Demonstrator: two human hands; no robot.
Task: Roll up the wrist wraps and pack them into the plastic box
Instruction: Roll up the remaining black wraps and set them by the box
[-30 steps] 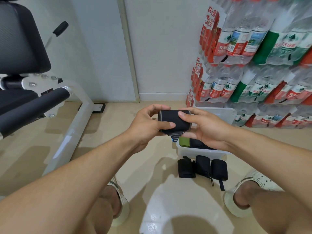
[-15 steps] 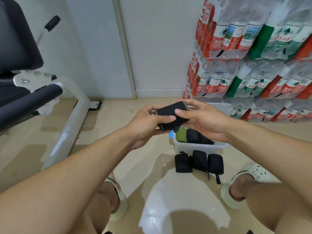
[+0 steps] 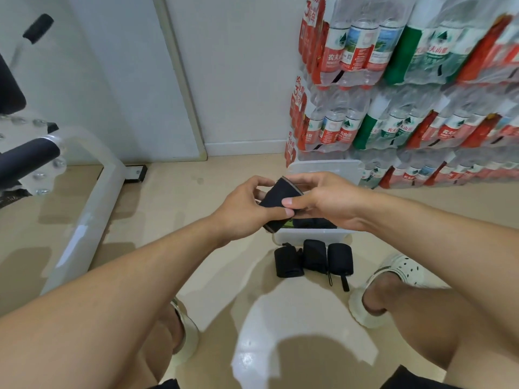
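Since half a second ago, black fabric wrist-wrap roll (image 3: 276,204) tilted steeper. Left hand (image 3: 241,211) and right hand (image 3: 325,203) both pinch it above clear plastic box (image 3: 311,235); three rolled black wraps (image 3: 313,258) lie just before box.
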